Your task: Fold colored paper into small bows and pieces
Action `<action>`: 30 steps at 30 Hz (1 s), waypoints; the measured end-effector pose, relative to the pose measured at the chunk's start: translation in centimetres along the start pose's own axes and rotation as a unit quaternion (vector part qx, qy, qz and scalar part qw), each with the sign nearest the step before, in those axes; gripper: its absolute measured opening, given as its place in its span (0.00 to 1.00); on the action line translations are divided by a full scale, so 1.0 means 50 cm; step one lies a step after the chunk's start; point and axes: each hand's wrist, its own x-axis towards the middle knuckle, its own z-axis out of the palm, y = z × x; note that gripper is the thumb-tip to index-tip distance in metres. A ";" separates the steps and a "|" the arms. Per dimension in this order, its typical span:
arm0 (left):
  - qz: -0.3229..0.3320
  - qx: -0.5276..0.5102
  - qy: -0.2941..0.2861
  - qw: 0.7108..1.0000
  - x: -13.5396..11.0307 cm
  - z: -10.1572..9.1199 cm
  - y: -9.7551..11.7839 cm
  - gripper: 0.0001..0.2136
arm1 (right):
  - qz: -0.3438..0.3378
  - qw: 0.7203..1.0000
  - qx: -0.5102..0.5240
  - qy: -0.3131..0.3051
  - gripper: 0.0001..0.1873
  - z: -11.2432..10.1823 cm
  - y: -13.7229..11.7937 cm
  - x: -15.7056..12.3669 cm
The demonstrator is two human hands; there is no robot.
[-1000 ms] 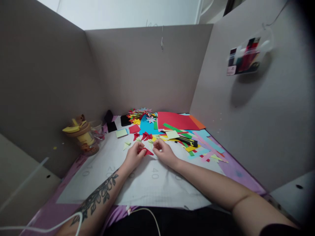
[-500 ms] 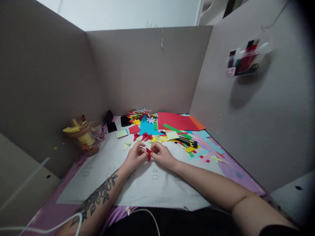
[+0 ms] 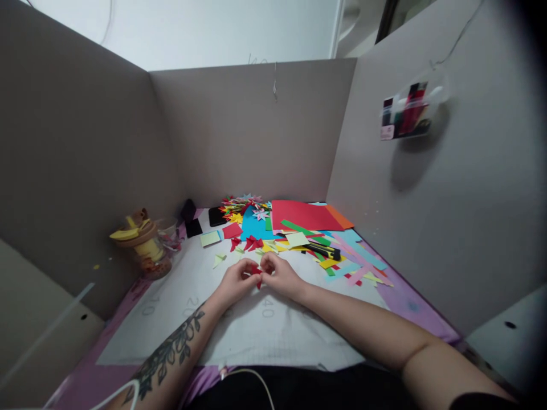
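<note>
Between my two hands is a small folded piece of red paper, partly hidden by the fingers. My left hand pinches it from the left, and my right hand pinches it from the right, fingertips almost meeting. Just beyond the hands lie more folded red pieces and pale green folded pieces. A stack of light green paper squares and a red paper square lie farther back. Under everything is a white sheet with printed numbers.
Folded paper stars are heaped at the back. Red sheets, a blue sheet and a yellow-black cutter lie right of them, beside paper strips. A yellow-topped cup stands left. Grey partitions enclose the table.
The red piece has become more covered by the fingers, which have drawn closer together around it. The whole view has tilted slightly, shifting the background a little downward.
</note>
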 end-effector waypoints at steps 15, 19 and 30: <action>-0.058 -0.153 0.207 0.965 0.023 -0.068 -0.041 0.14 | -0.105 0.951 -0.286 0.053 0.08 -0.051 0.083 0.069; -0.054 -0.162 0.178 0.969 0.023 -0.062 -0.045 0.14 | -0.116 0.917 -0.382 -0.006 0.11 -0.027 0.091 0.069; -0.142 -0.366 -0.006 0.919 0.000 -0.052 -0.009 0.10 | -0.284 0.866 -0.411 -0.024 0.15 -0.009 -0.004 0.004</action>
